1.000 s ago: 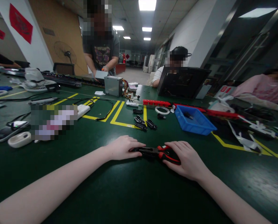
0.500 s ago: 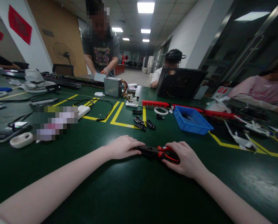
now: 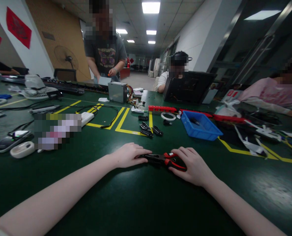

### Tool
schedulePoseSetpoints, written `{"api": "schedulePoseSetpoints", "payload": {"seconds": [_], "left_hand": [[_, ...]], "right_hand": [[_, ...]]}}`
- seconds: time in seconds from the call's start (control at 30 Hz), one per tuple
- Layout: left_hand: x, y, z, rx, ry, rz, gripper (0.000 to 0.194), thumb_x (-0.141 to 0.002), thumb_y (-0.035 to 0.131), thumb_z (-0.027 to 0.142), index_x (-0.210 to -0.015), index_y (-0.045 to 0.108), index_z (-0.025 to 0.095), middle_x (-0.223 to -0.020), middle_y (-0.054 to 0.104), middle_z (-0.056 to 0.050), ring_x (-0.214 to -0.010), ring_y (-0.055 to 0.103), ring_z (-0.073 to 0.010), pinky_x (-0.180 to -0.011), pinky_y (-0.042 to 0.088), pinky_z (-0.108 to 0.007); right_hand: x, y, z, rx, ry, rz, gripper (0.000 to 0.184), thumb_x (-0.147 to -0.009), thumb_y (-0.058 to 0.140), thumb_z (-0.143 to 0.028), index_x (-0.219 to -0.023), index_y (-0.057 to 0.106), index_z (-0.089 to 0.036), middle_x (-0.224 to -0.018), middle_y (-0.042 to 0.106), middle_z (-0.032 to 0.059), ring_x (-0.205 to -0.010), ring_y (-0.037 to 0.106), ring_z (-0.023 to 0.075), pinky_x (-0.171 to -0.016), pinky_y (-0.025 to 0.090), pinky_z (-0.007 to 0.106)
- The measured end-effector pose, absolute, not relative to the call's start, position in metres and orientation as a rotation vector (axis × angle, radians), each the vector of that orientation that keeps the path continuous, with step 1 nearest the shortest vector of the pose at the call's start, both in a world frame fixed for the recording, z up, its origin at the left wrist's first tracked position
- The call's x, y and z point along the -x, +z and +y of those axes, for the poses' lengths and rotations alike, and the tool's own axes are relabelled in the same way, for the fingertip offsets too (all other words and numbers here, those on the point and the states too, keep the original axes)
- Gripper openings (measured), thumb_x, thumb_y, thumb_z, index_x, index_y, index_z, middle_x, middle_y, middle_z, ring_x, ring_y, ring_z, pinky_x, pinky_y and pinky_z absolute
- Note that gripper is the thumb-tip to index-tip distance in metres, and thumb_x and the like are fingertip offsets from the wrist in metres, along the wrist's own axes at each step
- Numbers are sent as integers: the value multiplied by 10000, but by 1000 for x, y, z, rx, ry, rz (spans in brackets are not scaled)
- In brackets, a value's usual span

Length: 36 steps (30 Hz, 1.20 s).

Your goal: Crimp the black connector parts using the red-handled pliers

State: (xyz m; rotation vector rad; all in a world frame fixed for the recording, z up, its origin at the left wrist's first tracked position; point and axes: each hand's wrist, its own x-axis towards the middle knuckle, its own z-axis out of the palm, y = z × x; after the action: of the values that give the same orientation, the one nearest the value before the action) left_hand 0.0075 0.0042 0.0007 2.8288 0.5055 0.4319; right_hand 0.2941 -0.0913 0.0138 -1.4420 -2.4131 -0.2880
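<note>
My right hand (image 3: 192,167) is wrapped round the red-and-black handles of a pair of pliers (image 3: 167,160), held low over the green tabletop. Their dark jaws point left, toward my left hand (image 3: 130,155). Thumb and fingers of that hand pinch a small black piece (image 3: 141,156) at the jaw tips; the fingers hide most of it, and where it ends and the jaws begin is hard to see. Beyond my hands lie several black parts (image 3: 146,129) in a loose group. A blue bin (image 3: 202,132) with a dark item inside sits to their right.
Yellow tape (image 3: 126,131) marks the green table. A grey metal box with wires (image 3: 118,92), red strips (image 3: 162,108) and a white ring (image 3: 168,116) lie farther back. At left are a white case (image 3: 22,149) and a phone-like device (image 3: 7,143). Other people stand or sit around the table.
The view has shifted slightly. The pliers and my right hand have moved a little to the left, while my left hand keeps its pinch in nearly the same place.
</note>
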Motion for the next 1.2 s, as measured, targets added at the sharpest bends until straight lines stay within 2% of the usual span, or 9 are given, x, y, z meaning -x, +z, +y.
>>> {"api": "schedulePoseSetpoints", "payload": {"seconds": [0.2, 0.37, 0.7, 1.2], "left_hand": [[-8, 3, 3, -2818, 428, 511, 392, -966, 525, 391, -1311, 571, 210, -935, 701, -55, -836, 652, -195, -723, 438, -278], [-8, 3, 4, -2824, 423, 514, 399, -959, 537, 397, -1313, 567, 215, -864, 690, -37, -792, 643, -185, -717, 426, -273], [-8, -1, 6, -2775, 458, 502, 413, -922, 605, 404, -1289, 576, 217, -799, 656, -10, -744, 623, -168, -675, 393, -259], [-9, 7, 1, -2781, 370, 614, 393, -902, 611, 478, -1192, 584, 213, -761, 625, -1, -722, 607, -181, -655, 374, -263]], "right_hand": [[-297, 11, -89, 1367, -345, -2425, 445, -819, 625, -475, -1151, 588, -180, -1105, 678, 127, -972, 630, 269, -910, 446, 462], [-299, 9, -87, 1356, -299, -2414, 417, -815, 638, -449, -1131, 578, -183, -1089, 688, 117, -976, 634, 262, -926, 441, 460], [-297, 10, -90, 1335, -268, -2413, 408, -816, 641, -451, -1113, 584, -177, -1041, 692, 123, -894, 647, 251, -823, 489, 423], [-299, 7, -92, 1218, -534, -2399, 465, -805, 641, -439, -1169, 572, -158, -1044, 698, 136, -893, 656, 262, -800, 465, 417]]}}
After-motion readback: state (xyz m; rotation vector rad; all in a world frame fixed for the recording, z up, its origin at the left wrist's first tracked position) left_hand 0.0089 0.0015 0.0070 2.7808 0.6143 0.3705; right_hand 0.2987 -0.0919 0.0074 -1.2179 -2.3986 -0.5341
